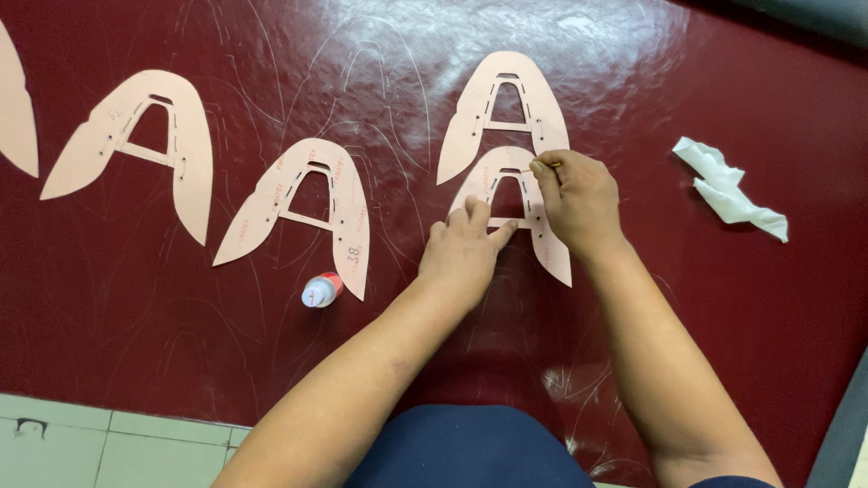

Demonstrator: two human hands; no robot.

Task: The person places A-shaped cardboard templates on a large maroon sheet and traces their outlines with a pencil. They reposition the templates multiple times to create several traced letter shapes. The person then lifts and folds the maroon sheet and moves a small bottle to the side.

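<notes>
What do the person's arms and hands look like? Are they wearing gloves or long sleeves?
No gloves and no long sleeves. Both forearms are bare down to the left hand and the right hand. No rings, watch or bracelets show. The fingers are bare too. A bit of dark blue cloth shows at the bottom, between the arms.

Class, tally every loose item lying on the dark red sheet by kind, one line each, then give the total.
Pink shoe-shaped card templates: 5, one cut off at the left edge
Small bottle with red cap: 1
Crumpled white cloth: 1
Total: 7
</notes>
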